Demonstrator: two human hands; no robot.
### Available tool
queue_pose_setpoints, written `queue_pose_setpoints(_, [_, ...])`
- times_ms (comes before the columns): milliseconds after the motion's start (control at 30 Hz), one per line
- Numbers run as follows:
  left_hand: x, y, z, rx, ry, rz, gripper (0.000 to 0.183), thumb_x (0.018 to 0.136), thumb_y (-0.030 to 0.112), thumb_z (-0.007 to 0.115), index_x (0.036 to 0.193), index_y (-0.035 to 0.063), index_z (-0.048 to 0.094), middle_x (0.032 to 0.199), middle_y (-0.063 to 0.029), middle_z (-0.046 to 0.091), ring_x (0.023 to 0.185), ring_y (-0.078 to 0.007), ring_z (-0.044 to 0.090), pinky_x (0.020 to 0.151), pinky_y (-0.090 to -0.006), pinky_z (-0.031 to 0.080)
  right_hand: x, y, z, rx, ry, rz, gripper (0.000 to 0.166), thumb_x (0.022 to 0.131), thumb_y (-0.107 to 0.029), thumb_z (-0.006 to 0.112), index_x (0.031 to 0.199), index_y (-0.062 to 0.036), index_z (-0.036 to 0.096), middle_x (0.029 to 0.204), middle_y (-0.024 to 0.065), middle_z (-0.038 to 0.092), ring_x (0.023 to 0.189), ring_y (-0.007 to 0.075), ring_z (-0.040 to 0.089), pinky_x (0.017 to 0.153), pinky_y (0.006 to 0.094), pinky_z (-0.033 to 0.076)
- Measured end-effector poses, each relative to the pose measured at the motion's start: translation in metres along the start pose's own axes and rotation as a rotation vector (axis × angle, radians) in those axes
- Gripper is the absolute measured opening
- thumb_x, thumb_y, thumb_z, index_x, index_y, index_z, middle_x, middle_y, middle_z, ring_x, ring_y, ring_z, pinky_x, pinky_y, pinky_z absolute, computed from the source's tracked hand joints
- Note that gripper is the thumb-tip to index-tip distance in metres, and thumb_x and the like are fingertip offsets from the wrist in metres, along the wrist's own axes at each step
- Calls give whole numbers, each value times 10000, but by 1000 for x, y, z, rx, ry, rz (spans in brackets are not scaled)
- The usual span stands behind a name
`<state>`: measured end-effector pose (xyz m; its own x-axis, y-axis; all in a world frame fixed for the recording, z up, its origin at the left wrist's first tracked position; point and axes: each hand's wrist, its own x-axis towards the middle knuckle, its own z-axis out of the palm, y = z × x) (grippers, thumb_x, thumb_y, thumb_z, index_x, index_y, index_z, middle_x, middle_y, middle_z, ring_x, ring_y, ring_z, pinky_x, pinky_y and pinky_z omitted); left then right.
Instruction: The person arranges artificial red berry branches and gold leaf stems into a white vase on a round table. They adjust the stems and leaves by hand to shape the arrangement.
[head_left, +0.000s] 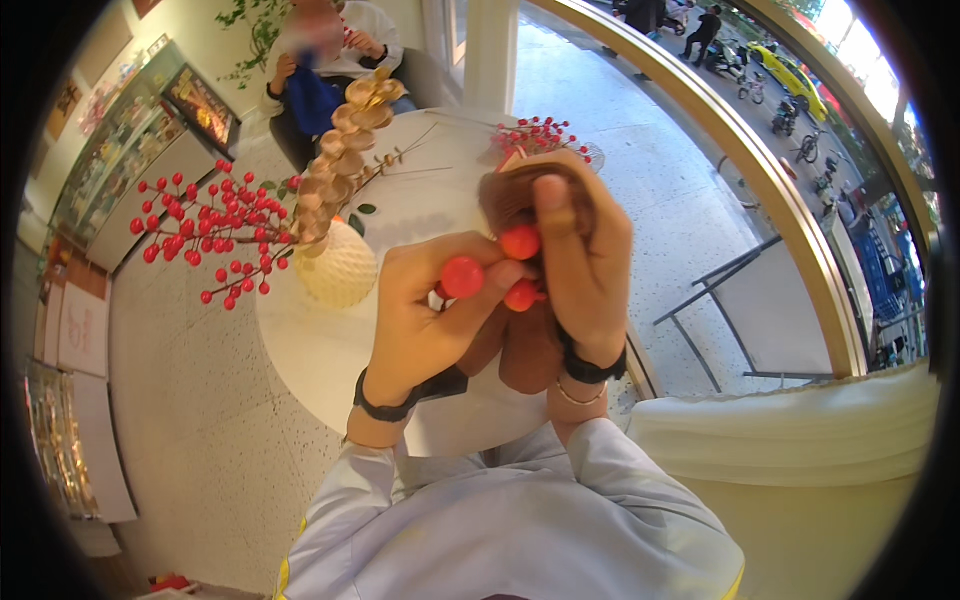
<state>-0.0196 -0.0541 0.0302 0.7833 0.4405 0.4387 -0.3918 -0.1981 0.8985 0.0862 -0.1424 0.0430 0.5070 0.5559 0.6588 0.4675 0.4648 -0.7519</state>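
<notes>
Both hands are raised close together over a round white table (315, 375). My left hand (442, 307) pinches an artificial red berry stem (463, 277) between thumb and fingers; several large red berries show here, one of them (520, 242) between the two hands. My right hand (589, 255) is curled around a brown, leathery-looking piece (499, 199), its thumb pressed on top. Brown rounded lobes (523, 360) hang below the hands; whether they belong to the same piece I cannot tell. Fingers hide the place where stem and brown piece meet.
A cream textured vase (337, 266) with red berry sprays (225, 225) and a gold branch (341, 150) stands at the left. More red berries (536, 135) lie beyond my hands. Across the table sits a person (367, 37) with blue cloth. A window frame (750, 135) borders the right side.
</notes>
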Motion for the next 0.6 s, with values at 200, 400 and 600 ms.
queue_pose_setpoints(200, [-2,5,-9,-7,9,18,100,816,62,598,832,-29,636,708,-81,649,595,-113,561,560,-241,442,-3,3,-4,190,133,37,270,964,-195,438,1003,43,560,871,62,604,700,86,530,599,199,408])
queue_pose_setpoints(400, [-4,6,-13,29,-25,-41,103,820,69,606,850,-26,632,719,-68,650,598,-90,546,541,-224,423,-5,-1,11,271,235,112,485,962,-399,366,1050,32,572,925,82,587,716,117,555,614,198,401])
queue_pose_setpoints(600, [-2,-6,-8,-17,2,44,85,812,62,613,845,-14,631,700,-64,635,594,-72,526,511,-224,396,1,3,18,105,-28,-71,477,939,-368,344,962,29,609,836,78,544,739,169,551,672,259,417])
